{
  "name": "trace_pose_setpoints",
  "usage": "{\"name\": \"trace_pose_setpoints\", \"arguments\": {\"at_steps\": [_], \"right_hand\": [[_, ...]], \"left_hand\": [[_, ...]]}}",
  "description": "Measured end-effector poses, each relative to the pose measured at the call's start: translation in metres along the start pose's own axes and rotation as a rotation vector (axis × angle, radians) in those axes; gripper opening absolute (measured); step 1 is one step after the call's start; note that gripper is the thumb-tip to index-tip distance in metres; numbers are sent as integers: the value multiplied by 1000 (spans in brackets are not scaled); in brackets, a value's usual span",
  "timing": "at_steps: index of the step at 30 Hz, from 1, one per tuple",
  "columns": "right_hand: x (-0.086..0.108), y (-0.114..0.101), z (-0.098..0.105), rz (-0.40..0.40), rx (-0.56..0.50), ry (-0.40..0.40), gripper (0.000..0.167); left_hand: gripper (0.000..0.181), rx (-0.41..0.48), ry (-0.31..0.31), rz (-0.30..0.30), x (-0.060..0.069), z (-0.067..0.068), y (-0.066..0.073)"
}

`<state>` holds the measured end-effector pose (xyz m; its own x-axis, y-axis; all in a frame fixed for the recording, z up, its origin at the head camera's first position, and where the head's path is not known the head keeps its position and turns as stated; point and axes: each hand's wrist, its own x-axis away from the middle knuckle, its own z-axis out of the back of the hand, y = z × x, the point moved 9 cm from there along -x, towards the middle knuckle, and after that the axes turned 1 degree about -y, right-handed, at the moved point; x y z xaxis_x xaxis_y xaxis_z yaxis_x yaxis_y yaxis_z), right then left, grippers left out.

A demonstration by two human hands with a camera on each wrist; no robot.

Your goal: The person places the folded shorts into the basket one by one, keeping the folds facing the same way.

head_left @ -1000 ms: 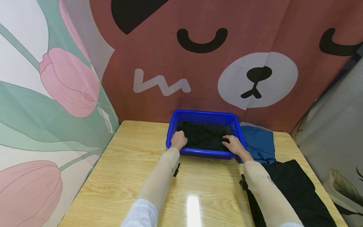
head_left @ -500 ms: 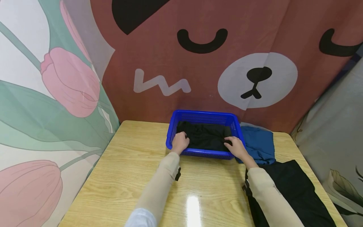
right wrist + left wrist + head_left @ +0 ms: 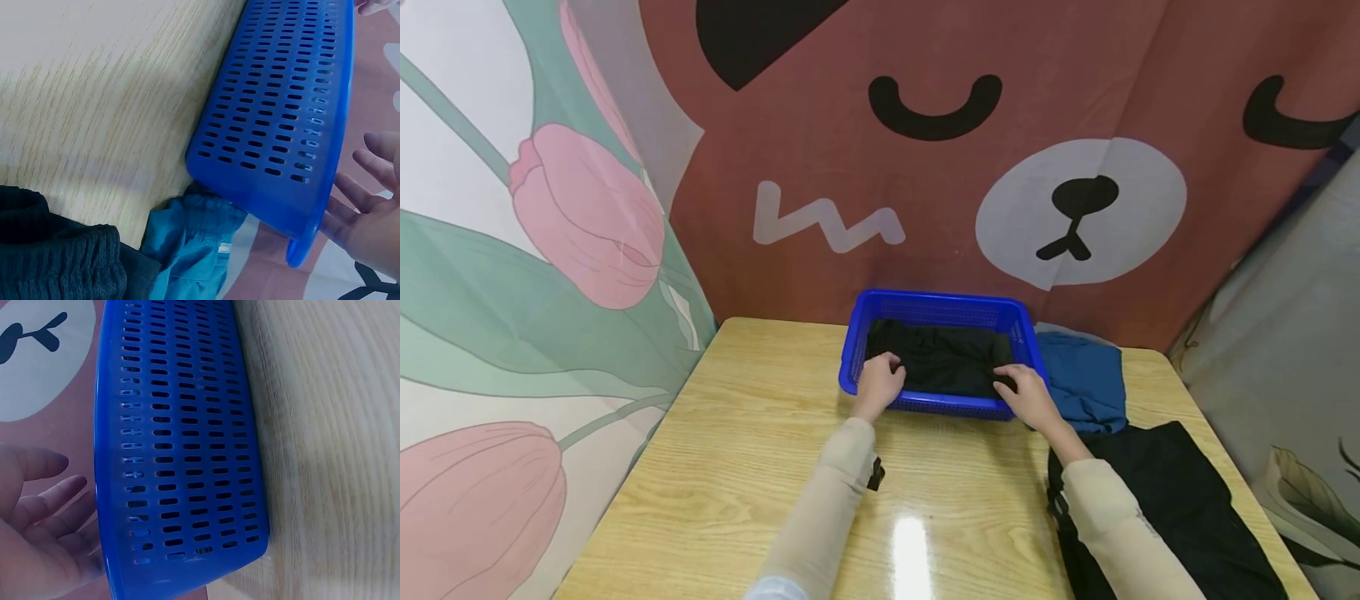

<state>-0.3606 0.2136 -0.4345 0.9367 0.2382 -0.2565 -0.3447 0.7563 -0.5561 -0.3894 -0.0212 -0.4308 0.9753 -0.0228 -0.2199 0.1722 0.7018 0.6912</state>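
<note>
A blue plastic basket [image 3: 958,405] with slotted walls stands at the back of the table, and a folded black garment [image 3: 951,358] lies inside it. My left hand [image 3: 878,387] is over the basket's front left corner. In the left wrist view its fingers [image 3: 62,494] are loosely bent with nothing between them. Over the front right corner is my right hand [image 3: 1026,395], its fingers [image 3: 365,197] spread and relaxed at the rim in the right wrist view. Both hands hold nothing. Whether any fingertip touches the garment cannot be seen.
Blue folded clothing [image 3: 1086,383] lies against the basket's right side. Black trousers or similar dark clothing [image 3: 1180,500] with a gathered waistband spread along the table's right edge, partly under the right forearm. A printed bear curtain [image 3: 820,283] hangs behind the wooden table [image 3: 760,417].
Both hands have drawn back slightly toward the front rim, and the left has shifted a little right. The basket and the black garment stay in place.
</note>
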Motion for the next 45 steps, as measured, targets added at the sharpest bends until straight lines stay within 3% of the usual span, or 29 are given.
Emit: {"name": "trace_pose_setpoints", "arguments": {"at_steps": [8, 17, 24, 34, 40, 45], "right_hand": [[14, -7, 7, -6, -12, 21, 30], [29, -12, 19, 27, -49, 120, 27], [36, -16, 19, 13, -34, 125, 27], [63, -15, 29, 44, -76, 219, 23], [76, -7, 27, 1, -77, 225, 22], [86, -1, 28, -16, -79, 243, 23]], "left_hand": [[16, 33, 28, -49, 11, 0, 4], [16, 98, 49, -67, 24, 7, 11], [12, 147, 148, -128, 38, 17, 20], [8, 155, 202, -198, 56, 10, 24], [7, 160, 245, -251, 64, 12, 27], [6, 183, 253, -258, 71, 11, 28]]}}
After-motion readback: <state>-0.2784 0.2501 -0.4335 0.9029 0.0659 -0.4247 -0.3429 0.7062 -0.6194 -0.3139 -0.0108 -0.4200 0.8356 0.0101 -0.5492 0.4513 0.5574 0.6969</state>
